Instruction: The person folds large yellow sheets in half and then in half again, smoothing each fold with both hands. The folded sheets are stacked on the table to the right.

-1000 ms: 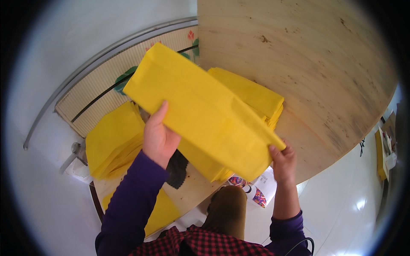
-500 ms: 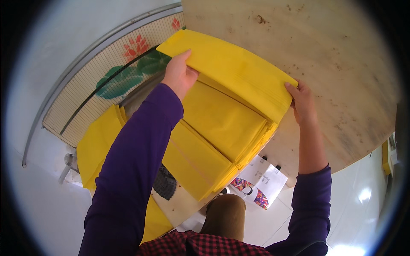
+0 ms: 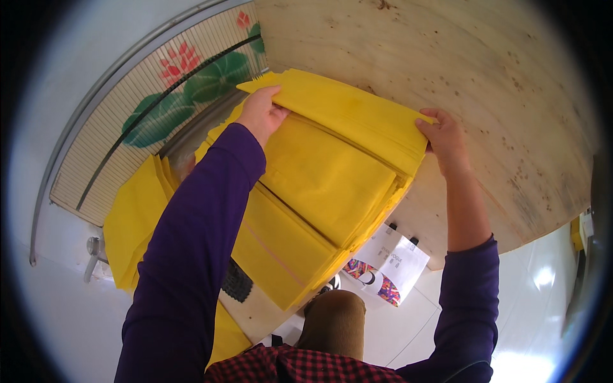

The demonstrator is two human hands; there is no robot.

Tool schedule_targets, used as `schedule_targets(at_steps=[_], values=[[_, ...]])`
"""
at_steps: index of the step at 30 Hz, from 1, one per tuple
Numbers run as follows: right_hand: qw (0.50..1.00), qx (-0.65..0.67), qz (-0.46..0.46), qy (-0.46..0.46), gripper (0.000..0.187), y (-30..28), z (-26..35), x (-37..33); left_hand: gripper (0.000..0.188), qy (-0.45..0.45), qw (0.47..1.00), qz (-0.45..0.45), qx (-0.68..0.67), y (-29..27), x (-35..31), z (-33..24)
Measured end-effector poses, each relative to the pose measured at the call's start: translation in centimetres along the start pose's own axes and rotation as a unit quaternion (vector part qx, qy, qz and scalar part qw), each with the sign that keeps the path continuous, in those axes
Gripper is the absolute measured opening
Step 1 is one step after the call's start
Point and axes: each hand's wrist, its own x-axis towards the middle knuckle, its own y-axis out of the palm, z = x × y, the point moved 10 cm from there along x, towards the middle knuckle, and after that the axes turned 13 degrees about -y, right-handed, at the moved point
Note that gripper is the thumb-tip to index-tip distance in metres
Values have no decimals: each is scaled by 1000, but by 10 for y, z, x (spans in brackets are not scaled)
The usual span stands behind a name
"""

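Several flat yellow sheets, folded or layered, lie in a thick stack (image 3: pixel 325 179) on a wooden surface. Across its far edge I grip a long yellow strip-like bundle of sheets (image 3: pixel 351 105) by its two sides. My left hand (image 3: pixel 262 113) pinches its near left edge, with the thumb on top. At the right end my right hand (image 3: pixel 443 139) is closed on the corner, thumb above and fingers partly hidden underneath. Nearer to me, a second yellow pile (image 3: pixel 281 252) with a faint pink line overlaps the stack's near side.
More yellow sheets (image 3: pixel 131 220) hang at the left edge, partly behind my left forearm. A black jagged-edged piece (image 3: pixel 237 282) lies by the near pile. A large wooden board (image 3: pixel 498 127) spans the far right. Below it, a white patterned carrier bag (image 3: pixel 386 265) stands on the tiled floor.
The bundle in my hands has come down closer onto the stack, and its far left end now shows fanned layers. Both hands keep their grip. The view has shifted slightly.
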Motion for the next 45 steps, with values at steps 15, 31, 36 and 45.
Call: schedule_targets(at_steps=[15,31,36,45], values=[[999,-41,-7,-15,35,1,3,-6,27,34,997,-43,55,-15,18,-17],[999,-46,-15,-4,36,-5,3,-17,62,198,916,-170,304,-54,-85,-94],[998,-61,-17,-14,36,-3,2,-20,35,66,968,2,241,-48,-63,-61],[995,-85,-28,-45,34,-6,6,-20,27,7,955,-46,293,-27,-36,-36]])
